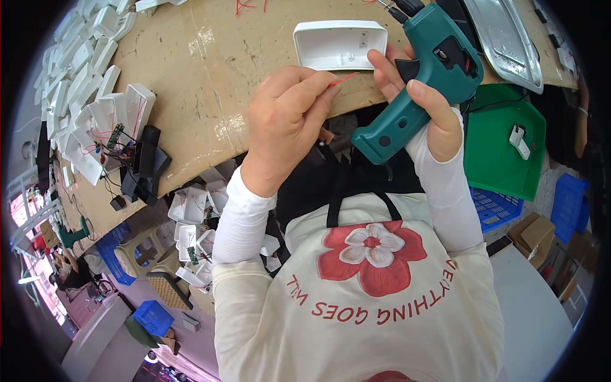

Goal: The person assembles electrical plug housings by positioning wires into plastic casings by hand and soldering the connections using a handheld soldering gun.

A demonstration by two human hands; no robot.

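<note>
My left hand [289, 121] is closed, with thumb and forefinger pinching a short red wire [345, 79] whose end sticks out to the right. In my right hand [439, 118] is a dark green soldering gun [439, 48], its handle slanting down to the left and its metal tip at the top edge of the view. A finger lies by the black trigger. Just beyond both hands, a white plastic housing [340, 44] rests on the table, its hollow side facing me. Fingers of my right hand are close to its right end.
White housings [83, 76] pile up at the table's left, some with red wires, a circuit board [115, 135] and black parts [147, 153]. At right are a metal tray [506, 44] and a green bin [503, 140]. More wired housings [188, 239] sit below the table edge, left of me.
</note>
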